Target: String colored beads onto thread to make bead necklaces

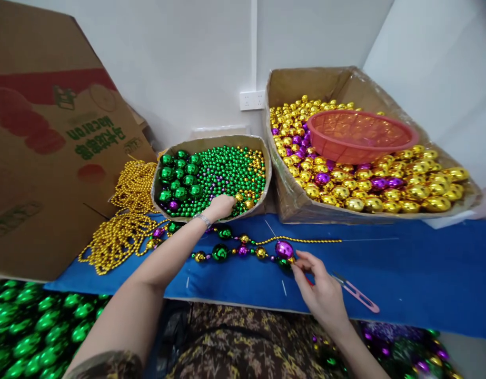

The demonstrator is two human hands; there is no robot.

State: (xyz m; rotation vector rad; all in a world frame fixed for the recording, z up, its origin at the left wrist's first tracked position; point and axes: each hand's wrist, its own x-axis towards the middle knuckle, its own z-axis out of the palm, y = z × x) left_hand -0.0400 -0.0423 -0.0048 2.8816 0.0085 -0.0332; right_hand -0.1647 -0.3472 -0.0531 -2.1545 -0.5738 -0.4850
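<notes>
My left hand [222, 206] reaches into the near side of a cardboard box [268, 173] of small green beads [230, 163]. Its fingertips are hidden among the beads. Thumb and fingers of my right hand [314, 276] pinch the end of a bead necklace [243, 250], just right of a large purple bead [284, 249] and a green one. The strand lies along the blue table in green, purple and gold beads. Behind it a thin gold bead string [306, 240] tapers into bare thread. Pink-handled thread snips [361, 296] lie right of my right hand.
A big carton [306, 208] of gold and purple beads with a red plastic basket [361, 155] stands at the back right. Gold bead strings [116, 237] are heaped at left beside a tall carton [41, 184]. Large green balls [33, 326] fill the lower left, below the blue tabletop [424, 273].
</notes>
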